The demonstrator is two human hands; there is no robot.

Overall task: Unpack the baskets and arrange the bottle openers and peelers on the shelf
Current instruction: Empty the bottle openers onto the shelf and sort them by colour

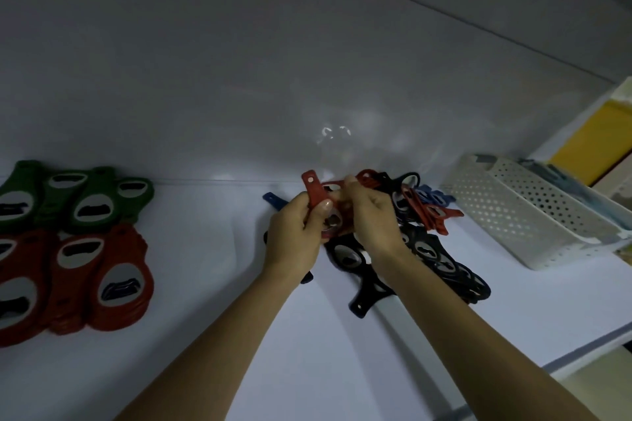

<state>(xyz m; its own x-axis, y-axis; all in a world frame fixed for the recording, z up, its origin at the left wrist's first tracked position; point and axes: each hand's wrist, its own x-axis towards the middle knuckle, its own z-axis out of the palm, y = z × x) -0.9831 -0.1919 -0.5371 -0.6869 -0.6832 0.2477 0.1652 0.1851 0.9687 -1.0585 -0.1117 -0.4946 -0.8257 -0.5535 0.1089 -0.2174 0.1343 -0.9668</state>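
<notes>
Both hands hold red bottle openers [313, 185] above a mixed pile at the middle of the white shelf [212, 243]. My left hand [297, 235] grips one by its handle, and my right hand [372, 215] pinches the same bunch from the right. Under and behind the hands lie black openers [441, 260], more red openers [434, 212] and a few blue ones [273, 199]. On the left, green openers [92, 202] sit in a row behind a row of dark red openers [113, 277].
A white perforated basket [513, 215] lies tipped on its side at the right of the shelf. Beyond it are a yellow panel [595, 143] and the shelf's right end. The shelf's back wall [239, 79] rises close behind the piles.
</notes>
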